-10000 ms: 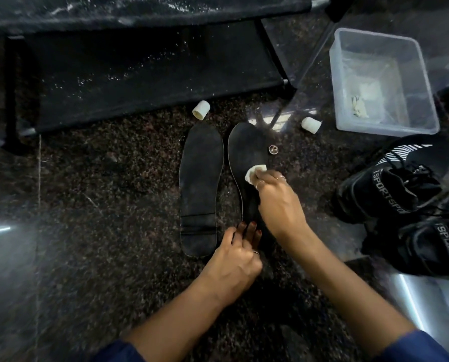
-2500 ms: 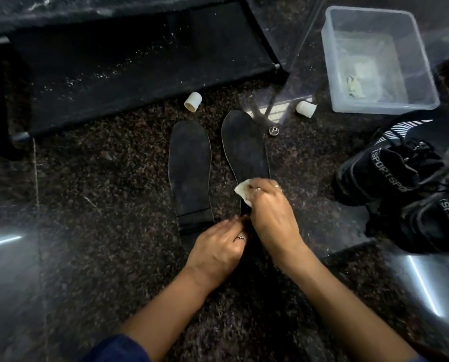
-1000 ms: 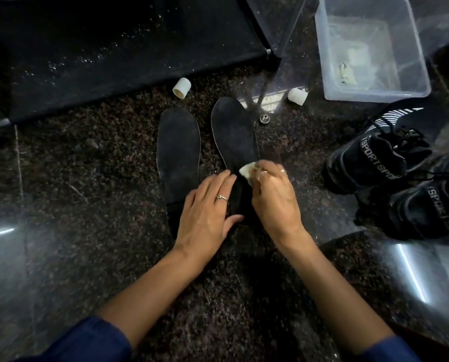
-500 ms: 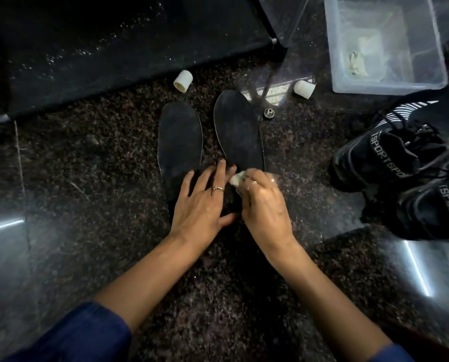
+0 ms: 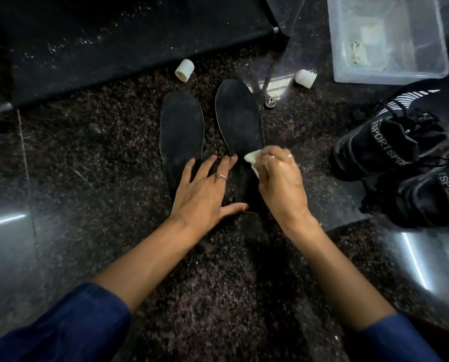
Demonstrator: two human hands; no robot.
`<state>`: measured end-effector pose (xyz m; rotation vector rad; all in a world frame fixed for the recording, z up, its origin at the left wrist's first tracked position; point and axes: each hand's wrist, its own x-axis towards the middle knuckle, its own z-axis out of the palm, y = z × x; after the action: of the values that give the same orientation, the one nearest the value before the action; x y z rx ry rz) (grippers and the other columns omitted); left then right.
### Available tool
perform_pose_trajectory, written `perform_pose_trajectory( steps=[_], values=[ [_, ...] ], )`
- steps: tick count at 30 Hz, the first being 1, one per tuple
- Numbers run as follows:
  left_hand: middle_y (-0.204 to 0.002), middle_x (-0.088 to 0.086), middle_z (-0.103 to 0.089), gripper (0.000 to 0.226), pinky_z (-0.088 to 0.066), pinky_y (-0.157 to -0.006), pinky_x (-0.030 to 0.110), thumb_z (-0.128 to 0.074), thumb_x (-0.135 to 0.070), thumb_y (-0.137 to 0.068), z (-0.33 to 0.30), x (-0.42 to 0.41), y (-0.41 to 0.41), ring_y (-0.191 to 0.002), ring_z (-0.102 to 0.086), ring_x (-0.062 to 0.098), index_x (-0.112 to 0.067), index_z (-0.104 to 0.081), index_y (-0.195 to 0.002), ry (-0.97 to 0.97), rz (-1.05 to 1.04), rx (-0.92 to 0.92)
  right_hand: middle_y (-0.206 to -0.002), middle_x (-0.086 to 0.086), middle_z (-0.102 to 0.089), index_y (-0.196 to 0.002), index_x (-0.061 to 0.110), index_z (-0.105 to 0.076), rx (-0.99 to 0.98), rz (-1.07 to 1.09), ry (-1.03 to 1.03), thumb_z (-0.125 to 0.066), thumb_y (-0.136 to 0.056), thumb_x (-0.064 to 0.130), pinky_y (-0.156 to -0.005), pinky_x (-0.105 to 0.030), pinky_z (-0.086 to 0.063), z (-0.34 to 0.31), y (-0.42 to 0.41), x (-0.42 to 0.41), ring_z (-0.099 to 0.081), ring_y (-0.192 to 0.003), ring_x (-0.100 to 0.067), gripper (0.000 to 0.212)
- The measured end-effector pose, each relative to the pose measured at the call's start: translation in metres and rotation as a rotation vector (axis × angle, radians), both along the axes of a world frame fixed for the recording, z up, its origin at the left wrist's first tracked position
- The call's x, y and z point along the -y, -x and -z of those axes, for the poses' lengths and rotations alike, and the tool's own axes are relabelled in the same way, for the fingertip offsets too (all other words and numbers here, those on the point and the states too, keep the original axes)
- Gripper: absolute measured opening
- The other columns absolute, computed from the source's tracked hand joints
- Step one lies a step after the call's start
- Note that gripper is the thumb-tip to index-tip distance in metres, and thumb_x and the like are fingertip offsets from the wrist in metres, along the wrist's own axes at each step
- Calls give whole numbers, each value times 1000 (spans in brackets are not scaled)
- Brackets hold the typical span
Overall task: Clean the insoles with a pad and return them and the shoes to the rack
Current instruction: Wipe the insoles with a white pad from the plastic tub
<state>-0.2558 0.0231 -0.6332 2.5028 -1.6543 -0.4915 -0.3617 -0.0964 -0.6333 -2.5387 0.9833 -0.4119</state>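
Two black insoles lie side by side on the dark speckled floor, the left insole [image 5: 181, 131] and the right insole [image 5: 237, 121]. My right hand [image 5: 280, 184] presses a small white pad [image 5: 252, 159] onto the right insole's lower half. My left hand [image 5: 205, 194] lies flat with fingers spread over both insoles' heel ends, the thumb at the right insole's heel. Two black sport shoes [image 5: 382, 150] [image 5: 427, 194] stand at the right. The black rack [image 5: 114, 40] runs along the top.
A clear plastic tub [image 5: 390, 71] with scraps inside sits at the top right. Two white caps [image 5: 184, 70] [image 5: 306, 78] and a small metal piece [image 5: 270, 102] lie near the insoles' toes. The rack's leg [image 5: 278, 30] stands behind them.
My left hand went from fingertips on the heel end to lying flat across both insoles. My right hand has rubbed the pad from the right insole's middle down toward its heel.
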Motion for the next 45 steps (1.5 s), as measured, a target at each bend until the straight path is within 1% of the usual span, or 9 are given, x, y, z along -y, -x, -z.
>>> perform_pose_trajectory(
  steps=[5,11,15,17,22,26,30,39,45],
  values=[
    [-152,-4,-33,100,-6,-117,42,-39,-75,-72,1,0,-1,-145,-14,15,-23,-8,-151,2,-8,-17,-101,-14,-65,-84,-3,-67,-24,-82,-45,-63,-81,-2,-79,-29,-45,5,36,-47,-58,-93,-29,5],
    [-153,-6,-30,99,-7,-117,43,-49,-73,-75,2,0,-1,-144,-15,14,-24,-8,-151,9,-12,-26,-88,-17,-62,-76,-3,-64,4,-9,-29,-60,-77,-9,-71,-36,-46,7,1,-8,-58,-83,-36,8],
    [-152,-6,-32,100,-9,-116,44,-47,-75,-74,3,1,-1,-143,-17,14,-24,-8,-151,7,-19,-12,-87,-18,-62,-75,-4,-63,3,3,-1,-57,-74,-14,-67,-31,-45,5,-12,6,-57,-81,-35,12],
    [-153,-7,-31,99,-9,-117,44,-46,-75,-74,3,0,-1,-143,-17,13,-25,-7,-151,8,-18,-5,-91,-17,-62,-77,-4,-64,9,0,14,-59,-76,-12,-68,-36,-49,7,-3,-6,-58,-82,-35,9],
    [-153,-8,-31,98,-8,-116,44,-46,-75,-74,6,-2,0,-143,-17,13,-28,-7,-151,24,-34,-11,-97,-17,-63,-84,-7,-63,26,-42,-12,-58,-87,-3,-75,-31,-44,9,29,-42,-56,-86,-32,7],
    [-152,-6,-32,98,-9,-116,44,-47,-74,-75,5,-2,0,-143,-18,13,-26,-8,-151,24,-32,-11,-87,-18,-60,-75,-4,-61,11,-44,-16,-56,-79,-11,-69,-40,-47,8,6,-14,-55,-83,-35,9],
    [-148,-3,-39,97,-11,-116,44,-50,-73,-75,3,-1,2,-143,-20,14,-25,-11,-150,26,-39,-13,-88,-20,-61,-72,-7,-62,-41,27,-21,-51,-71,-13,-71,-37,-45,4,-29,27,-55,-85,-38,13],
    [-152,-6,-33,98,-8,-117,42,-49,-73,-75,4,-1,1,-143,-18,15,-25,-8,-151,18,-32,-19,-91,-16,-63,-81,-1,-66,24,-19,38,-58,-76,-12,-69,-37,-50,7,10,-11,-57,-82,-34,14],
    [-151,-4,-35,99,-8,-116,40,-50,-73,-75,4,0,1,-143,-19,16,-24,-10,-151,25,-31,-31,-86,-27,-62,-77,-7,-65,-25,2,12,-50,-75,-7,-69,-36,-40,3,-41,48,-59,-82,-42,14]
  ],
)
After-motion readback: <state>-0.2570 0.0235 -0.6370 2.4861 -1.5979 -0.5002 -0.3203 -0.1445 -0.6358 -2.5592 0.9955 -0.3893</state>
